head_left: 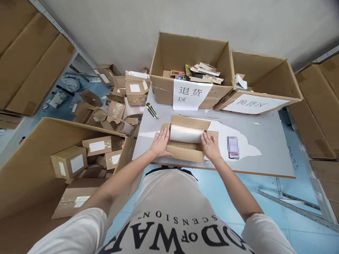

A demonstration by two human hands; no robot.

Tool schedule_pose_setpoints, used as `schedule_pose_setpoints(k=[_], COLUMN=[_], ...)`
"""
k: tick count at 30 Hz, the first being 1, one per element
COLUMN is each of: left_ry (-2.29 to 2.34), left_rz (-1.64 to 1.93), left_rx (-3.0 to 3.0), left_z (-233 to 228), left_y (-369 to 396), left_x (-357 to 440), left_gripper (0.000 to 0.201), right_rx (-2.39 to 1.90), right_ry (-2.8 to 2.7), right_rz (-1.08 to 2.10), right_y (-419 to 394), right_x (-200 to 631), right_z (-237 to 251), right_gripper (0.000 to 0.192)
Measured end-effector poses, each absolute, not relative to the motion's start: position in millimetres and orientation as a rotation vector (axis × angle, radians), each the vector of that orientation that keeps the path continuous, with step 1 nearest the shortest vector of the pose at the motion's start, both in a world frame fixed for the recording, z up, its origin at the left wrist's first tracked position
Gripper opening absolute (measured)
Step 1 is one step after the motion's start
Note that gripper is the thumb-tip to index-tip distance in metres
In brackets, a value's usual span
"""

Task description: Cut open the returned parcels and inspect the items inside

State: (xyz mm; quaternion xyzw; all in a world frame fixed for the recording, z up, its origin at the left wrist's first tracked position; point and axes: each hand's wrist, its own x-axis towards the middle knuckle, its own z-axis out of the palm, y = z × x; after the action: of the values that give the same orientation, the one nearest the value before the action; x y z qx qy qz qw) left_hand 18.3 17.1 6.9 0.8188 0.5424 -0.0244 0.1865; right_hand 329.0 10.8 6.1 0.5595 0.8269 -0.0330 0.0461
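Observation:
An opened cardboard box (185,154) sits near the front edge of the table, its flaps folded outward. Inside it, toward the back wall, lies a white item (186,134) that looks like a thick book; its cover cannot be read. My left hand (161,143) grips the box's left end, fingers over the flap and thumb along the front corner. At the other end my right hand (211,145) holds the right side, its fingertips on the inner edge close to the white item. A yellow-and-black box cutter (152,111) rests on the table to the back left.
A large carton (161,92) with several books and another carton (275,88), both with paper signs, stand at the table's back. Right of the box lies a phone (233,147). At left, a big bin (66,127) holds small boxes; more boxes (116,110) are piled behind it.

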Motion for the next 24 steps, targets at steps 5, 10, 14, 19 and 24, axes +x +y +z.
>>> schedule_pose_setpoints(k=[5,10,14,19,24], left_ry=[1.562,1.576,1.578,1.577,1.594], left_rz=[-0.024,-0.02,0.003,0.015,0.029], left_rx=[2.253,2.191,2.168,2.149,2.109], left_z=[1,-1,-3,-5,-4], left_y=[14,11,10,10,8], left_x=[23,22,21,22,24], left_gripper=[0.139,0.136,0.138,0.14,0.138], right_rx=[1.535,1.504,1.483,1.556,1.475], right_ry=[2.613,2.656,2.602,2.503,2.245], right_rz=[-0.059,-0.071,-0.068,-0.061,-0.299], right_y=[47,57,58,65,59], right_x=[292,277,269,250,236], right_z=[14,13,11,12,10], right_gripper=[0.061,0.062,0.057,0.036,0.033])
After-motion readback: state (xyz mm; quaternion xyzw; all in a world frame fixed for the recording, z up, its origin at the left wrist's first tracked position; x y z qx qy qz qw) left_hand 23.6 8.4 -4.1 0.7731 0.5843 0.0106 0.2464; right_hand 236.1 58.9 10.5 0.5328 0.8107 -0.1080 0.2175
